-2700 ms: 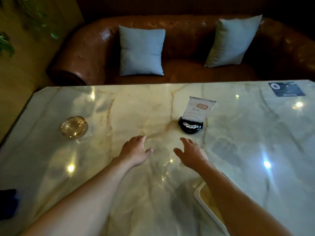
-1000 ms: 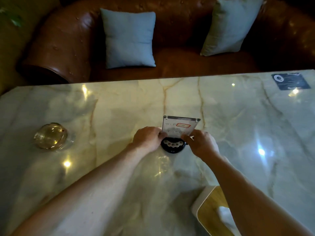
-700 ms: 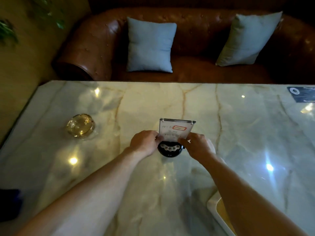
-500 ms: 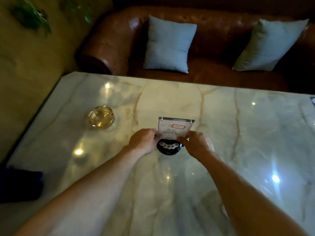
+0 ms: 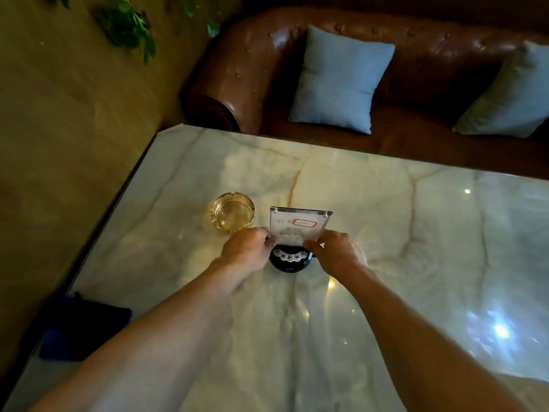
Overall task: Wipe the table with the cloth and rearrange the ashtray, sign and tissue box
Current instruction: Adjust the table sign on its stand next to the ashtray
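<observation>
both hands, left [image 5: 246, 251] and right [image 5: 337, 252], grip pinching the sign [image 5: 298, 226] beside the ashtray [image 5: 232, 211].

On the glossy pale marble table [image 5: 386, 233], the left hand [image 5: 246, 251] and right hand [image 5: 338, 254] pinch the lower edges of a clear acrylic sign [image 5: 298, 224] on a round black base [image 5: 289, 261]. A round amber glass ashtray [image 5: 232, 212] sits just beside the sign, to its left. A dark blue cloth [image 5: 83, 331] lies at the table's near left edge. Behind stands a brown leather sofa [image 5: 267, 69] with two light blue cushions [image 5: 338, 81].
</observation>
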